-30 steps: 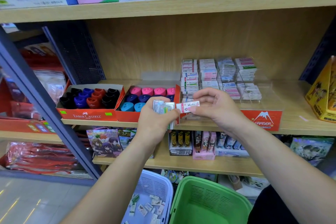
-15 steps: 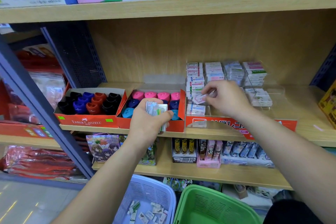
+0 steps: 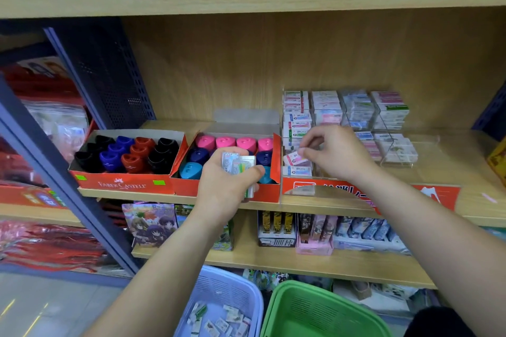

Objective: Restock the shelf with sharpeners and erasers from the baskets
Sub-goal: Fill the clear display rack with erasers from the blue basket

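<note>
The right hand [image 3: 334,154] has its thumb and first fingers closed in a light pinch on a single eraser [image 3: 294,158], with the other fingers curled loosely out of the way. The packet hangs tilted, one end down, just over the front of the leftmost lane in the clear rack [image 3: 323,189]. I'd say it is held by one end so the free end can slide in flat on the short front stack [image 3: 297,171] without the knuckles catching the rack's wall. The left hand [image 3: 225,186] is wrapped firmly round a bundle of erasers [image 3: 238,166], thumb across the front. It waits just beside the working hand, in front of the carton of pink and blue sharpeners [image 3: 232,143], which looks like a supply kept close so each packet needs only a short reach. Behind the front stack the lane's erasers rise in taller piles [image 3: 297,120], so the front is where there is room. To the left, a second carton [image 3: 123,184] of sharpeners looks full. Rack and cartons all sit on the wooden shelf [image 3: 451,164]. Down by the floor a lavender basket [image 3: 227,287] holds loose erasers [image 3: 219,321], and the green basket [image 3: 309,306] beside it shows nothing inside from here.
</note>
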